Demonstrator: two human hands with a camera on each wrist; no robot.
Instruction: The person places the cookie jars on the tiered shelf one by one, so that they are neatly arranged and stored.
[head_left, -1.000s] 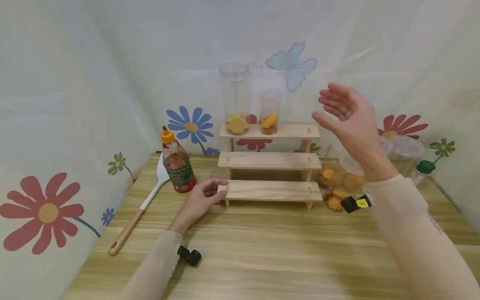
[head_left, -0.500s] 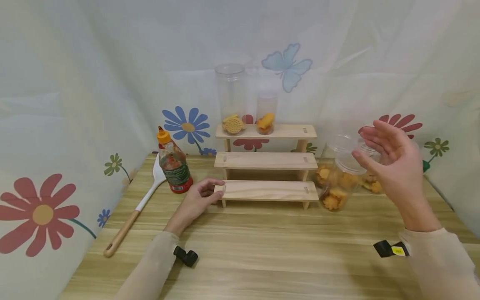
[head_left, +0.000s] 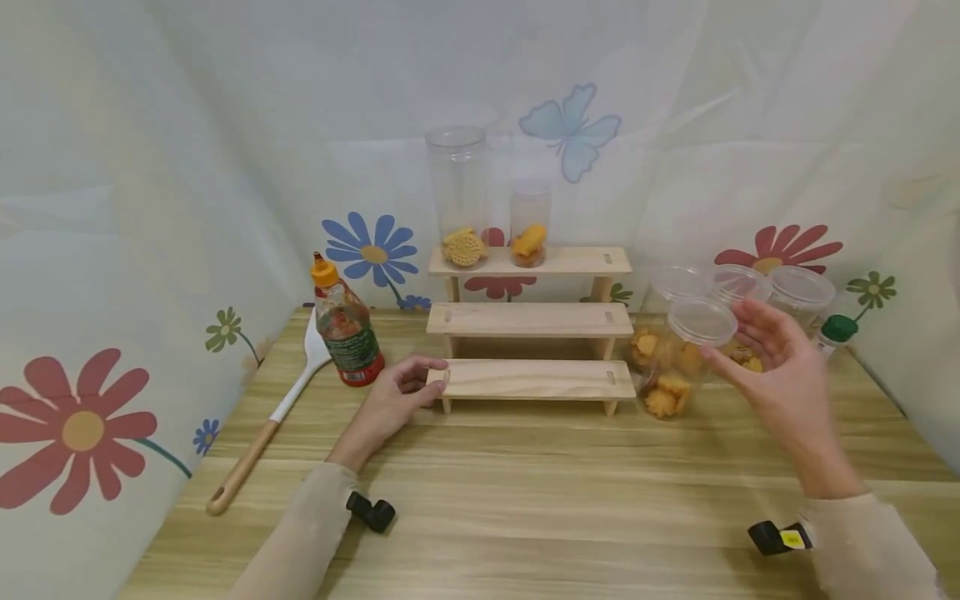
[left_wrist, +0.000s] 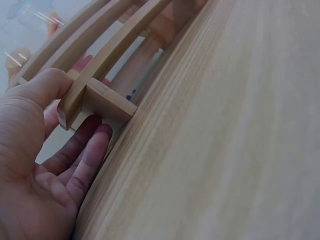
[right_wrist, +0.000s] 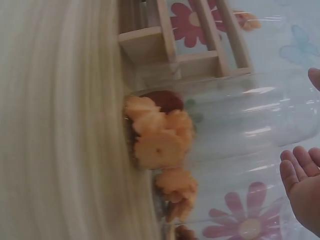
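The left hand (head_left: 393, 402) grips the shelf (head_left: 529, 318) at its eight o'clock; the right hand (head_left: 789, 379) gapes wide beside the front jar (head_left: 684, 362) at three. An off-centre squeeze could topple it into neighbouring jars (head_left: 801, 287).

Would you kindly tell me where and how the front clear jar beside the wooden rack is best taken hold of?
I'd take the clear jar around its upper wall, coming from the right, where the right grip is. It is round and upright, with orange pieces low inside; the wooden rack crowds its left and other jars stand behind, so the right looks freest.
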